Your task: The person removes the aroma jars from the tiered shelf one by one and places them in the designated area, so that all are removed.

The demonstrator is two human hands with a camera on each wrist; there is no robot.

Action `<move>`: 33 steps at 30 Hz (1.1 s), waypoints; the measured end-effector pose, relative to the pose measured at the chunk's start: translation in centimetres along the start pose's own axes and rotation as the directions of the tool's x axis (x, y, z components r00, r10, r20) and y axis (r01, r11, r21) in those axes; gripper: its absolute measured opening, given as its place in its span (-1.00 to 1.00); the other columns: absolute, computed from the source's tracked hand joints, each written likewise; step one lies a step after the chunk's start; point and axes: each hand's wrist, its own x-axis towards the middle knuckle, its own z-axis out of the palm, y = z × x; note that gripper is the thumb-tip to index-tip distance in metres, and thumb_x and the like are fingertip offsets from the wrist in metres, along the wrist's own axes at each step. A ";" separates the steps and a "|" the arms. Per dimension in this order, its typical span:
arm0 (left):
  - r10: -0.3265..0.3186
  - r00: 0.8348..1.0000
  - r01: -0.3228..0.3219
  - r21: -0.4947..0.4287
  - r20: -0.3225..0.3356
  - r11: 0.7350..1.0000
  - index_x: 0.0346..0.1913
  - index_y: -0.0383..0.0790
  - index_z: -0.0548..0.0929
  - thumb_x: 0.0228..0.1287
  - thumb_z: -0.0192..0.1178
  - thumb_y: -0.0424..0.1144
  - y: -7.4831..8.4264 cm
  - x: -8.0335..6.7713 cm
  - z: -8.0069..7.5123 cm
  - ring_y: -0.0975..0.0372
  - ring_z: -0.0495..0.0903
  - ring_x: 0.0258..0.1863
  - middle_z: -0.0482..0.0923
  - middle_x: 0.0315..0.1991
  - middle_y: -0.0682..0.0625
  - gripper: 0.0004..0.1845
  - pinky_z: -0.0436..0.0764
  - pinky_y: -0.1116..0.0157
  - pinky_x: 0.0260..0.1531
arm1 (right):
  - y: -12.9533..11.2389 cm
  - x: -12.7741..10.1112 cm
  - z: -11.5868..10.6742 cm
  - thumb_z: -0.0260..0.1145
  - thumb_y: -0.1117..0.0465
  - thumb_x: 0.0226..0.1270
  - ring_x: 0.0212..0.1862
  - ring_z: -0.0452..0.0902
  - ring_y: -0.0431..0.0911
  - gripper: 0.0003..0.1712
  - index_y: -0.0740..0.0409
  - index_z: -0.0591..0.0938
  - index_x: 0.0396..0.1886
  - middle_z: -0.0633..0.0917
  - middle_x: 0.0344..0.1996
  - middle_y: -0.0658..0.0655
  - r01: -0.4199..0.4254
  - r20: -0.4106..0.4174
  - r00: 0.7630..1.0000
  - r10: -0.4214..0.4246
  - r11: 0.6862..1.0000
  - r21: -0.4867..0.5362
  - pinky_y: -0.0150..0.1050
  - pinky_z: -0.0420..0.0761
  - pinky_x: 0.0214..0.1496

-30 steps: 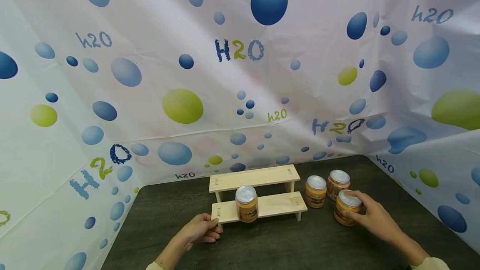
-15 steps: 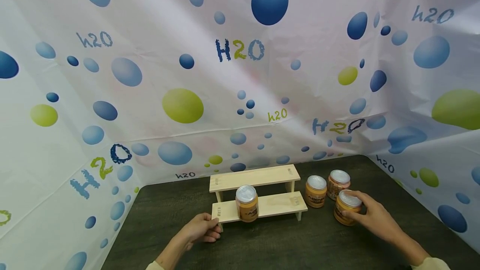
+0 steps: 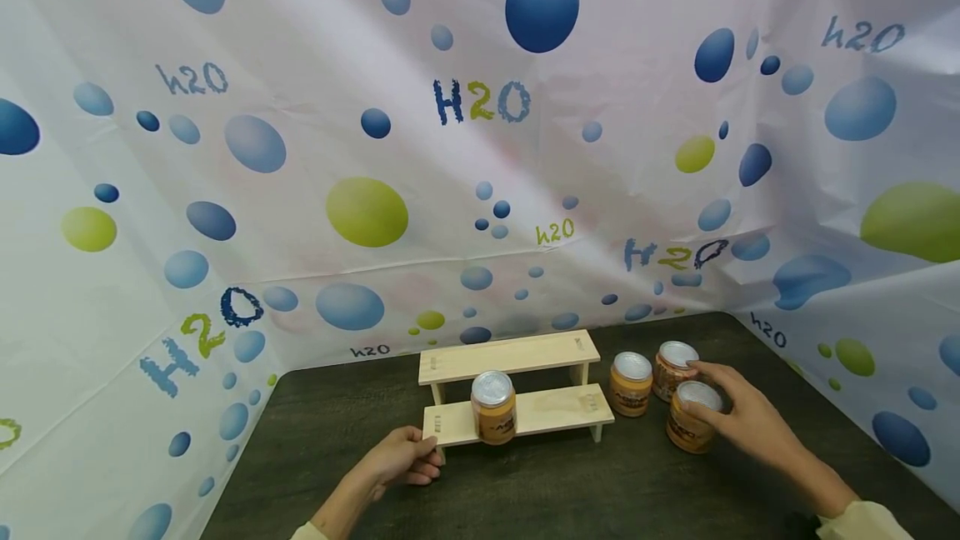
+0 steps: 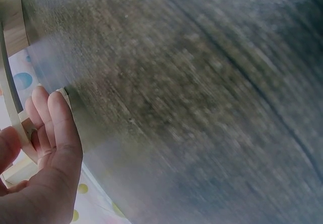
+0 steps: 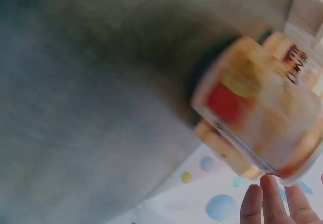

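Observation:
My left hand (image 3: 397,461) grips the left end of a two-step wooden shelf (image 3: 555,409), thumb on top of the lower step and fingers below. In the left wrist view those fingers (image 4: 63,123) lie straight along the shelf's underside. One orange jar (image 3: 495,425) with a silvery lid stands on the lower step. To the right, my right hand (image 3: 753,423) is spread beside another such jar (image 3: 686,433) on the table, thumb at its lid. The right wrist view shows straight fingertips (image 5: 272,199) by this jar's lid, with the jar blurred.
Two more orange jars stand behind, one (image 3: 630,397) near the shelf's right end and one (image 3: 670,380) farther right. The dark table (image 3: 525,490) meets a white sheet (image 3: 300,223) printed with bubbles at the back and sides.
My right hand has loosened from the front jar, its fingers lifting and spreading toward the back jar. The left hand, the shelf and the jars look unmoved.

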 end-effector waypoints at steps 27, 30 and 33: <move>0.001 1.000 -0.001 -0.007 -0.003 1.000 -0.15 -0.34 0.37 0.38 -0.03 -0.14 -0.2 0.3 0.1 0.28 0.62 -0.42 0.58 -0.33 -0.08 -0.73 0.67 0.33 -0.35 | -14.9 6.3 6.8 0.22 -0.20 0.17 0.22 0.36 -0.04 -0.30 -0.44 0.19 0.30 0.32 0.29 -0.11 0.273 0.157 0.936 -0.315 0.932 0.239 0.04 0.48 0.09; -0.001 1.000 0.001 -0.004 -0.005 1.000 -0.15 -0.34 0.37 0.38 -0.03 -0.14 -0.2 0.4 0.1 0.28 0.62 -0.43 0.58 -0.33 -0.07 -0.73 0.66 0.33 -0.36 | -16.5 6.4 8.2 0.22 -0.19 0.18 0.21 0.37 -0.08 -0.32 -0.43 0.20 0.30 0.34 0.27 -0.14 0.309 0.188 0.913 -0.362 0.914 0.262 0.01 0.49 0.10; 0.002 1.000 -0.002 0.001 -0.007 1.000 -0.15 -0.35 0.36 0.38 -0.03 -0.14 -0.3 0.3 0.1 0.28 0.62 -0.43 0.58 -0.33 -0.08 -0.73 0.66 0.32 -0.36 | -17.7 6.4 9.3 0.22 -0.18 0.19 0.28 0.29 -0.10 -0.31 -0.41 0.20 0.30 0.34 0.26 -0.16 0.331 0.210 0.894 -0.397 0.898 0.291 0.02 0.45 0.17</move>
